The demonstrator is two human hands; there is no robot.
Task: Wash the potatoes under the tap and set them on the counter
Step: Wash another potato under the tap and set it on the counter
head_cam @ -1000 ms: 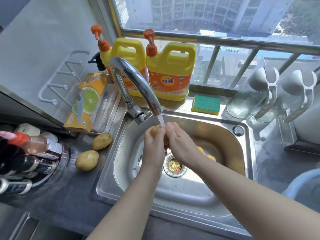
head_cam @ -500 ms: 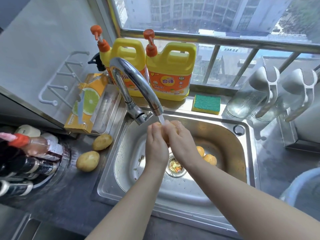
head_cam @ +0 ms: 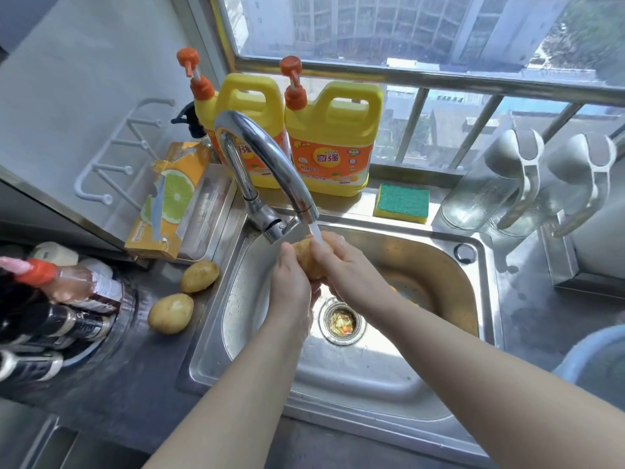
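potato [head_cam: 309, 262] under tap [head_cam: 270, 164] stream, far-left of sink [head_cam: 243, 299] | left hand [head_cam: 291, 289] and right hand [head_cam: 348, 269] fingers curled round it, long axis roughly near-far | desk [head_cam: 135, 384] spot lies left by two potatoes [head_cam: 170, 313]; left hand nearer

Over the steel sink [head_cam: 487, 299], the left hand [head_cam: 291, 289] and right hand [head_cam: 351, 272] grip a potato [head_cam: 306, 257] under the tap [head_cam: 267, 170], where water runs onto it, while two washed potatoes [head_cam: 170, 313] lie on the dark counter [head_cam: 135, 384] beside the sink.
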